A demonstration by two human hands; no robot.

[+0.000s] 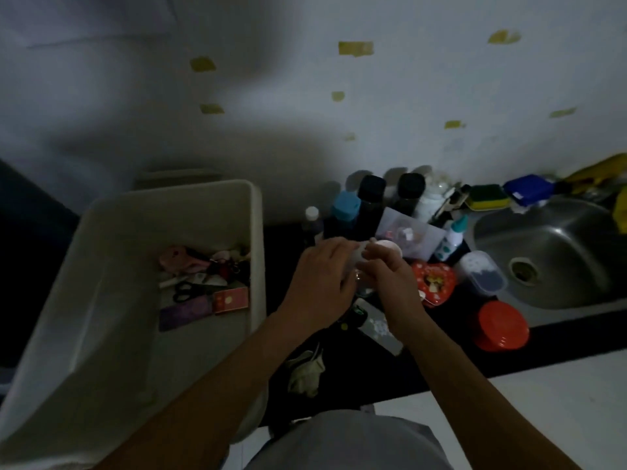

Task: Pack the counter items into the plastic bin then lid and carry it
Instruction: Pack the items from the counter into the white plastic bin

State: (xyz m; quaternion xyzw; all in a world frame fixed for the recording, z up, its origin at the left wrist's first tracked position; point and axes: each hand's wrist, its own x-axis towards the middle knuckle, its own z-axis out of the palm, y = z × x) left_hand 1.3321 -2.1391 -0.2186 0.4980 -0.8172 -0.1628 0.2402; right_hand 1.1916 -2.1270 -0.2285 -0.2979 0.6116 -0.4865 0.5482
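1. Cloth (305, 371), pale and crumpled, lies by the front edge of the dark worktop (441, 364), just beside the plastic bin's near corner.
2. A red round tub (502, 325) sits near the same edge at the right, with a bare strip between it and the cloth.
3. Left hand (322, 276) and right hand (385, 279) meet above mid-worktop, fingers curled on a small white pot (388, 248) held between them; blur hides its details.
4. The plastic bin (259, 252) stands at the left, unlidded, its right wall near the left wrist. Scissors (185, 291) and a red box (230, 300) crowd its far right corner, with much floor bare.
5. A heart tin (436, 283) and a clear tub (481, 271) fill the gap between the hands and the sink (576, 232).
6. Bottles (371, 191) line the wall behind.
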